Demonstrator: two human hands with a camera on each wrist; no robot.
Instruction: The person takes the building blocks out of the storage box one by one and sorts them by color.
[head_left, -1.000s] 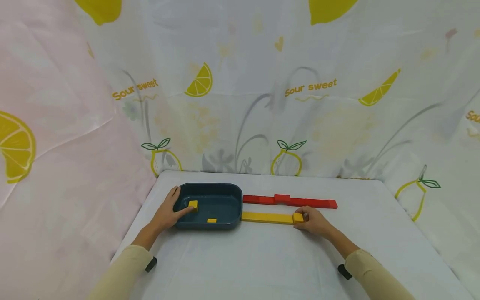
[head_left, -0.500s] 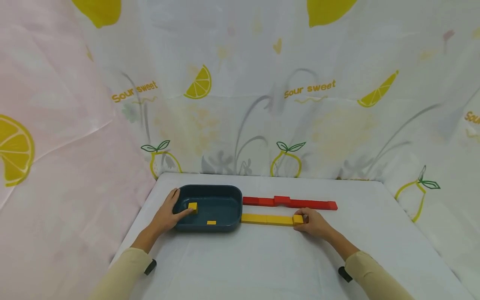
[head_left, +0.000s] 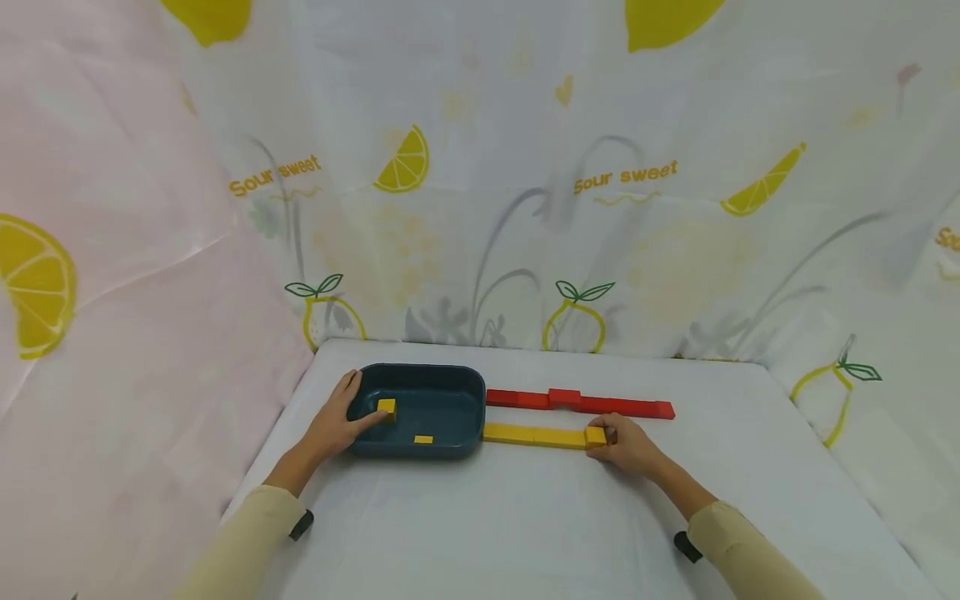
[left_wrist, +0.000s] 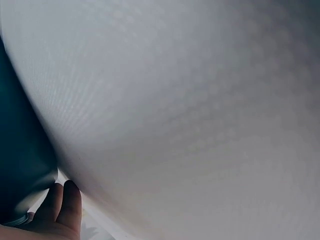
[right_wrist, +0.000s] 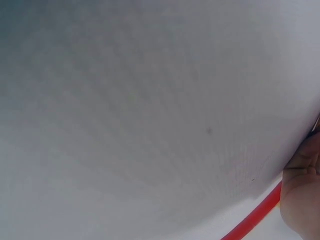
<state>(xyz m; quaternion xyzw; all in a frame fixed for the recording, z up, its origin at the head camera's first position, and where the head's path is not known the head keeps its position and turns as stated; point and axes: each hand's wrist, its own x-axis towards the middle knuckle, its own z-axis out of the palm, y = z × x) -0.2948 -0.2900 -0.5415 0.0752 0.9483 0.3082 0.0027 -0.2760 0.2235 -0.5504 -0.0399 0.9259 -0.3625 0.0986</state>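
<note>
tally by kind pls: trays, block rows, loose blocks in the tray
Dark teal plastic tray: 1
Block rows: 2 (yellow block row, red block row)
Loose yellow blocks inside the tray: 2 (small cube, flat piece)
Total: 5

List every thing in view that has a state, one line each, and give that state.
left hand: on the tray's left rim, fingertips at the yellow cube.
right hand: holds the row's right end block.
dark tray: upright, holding two yellow pieces.
yellow cube: in the tray, left part.
flat yellow piece: on the tray floor, untouched.
yellow row: flat, beside the tray.
red row: flat, behind the yellow row, untouched.
</note>
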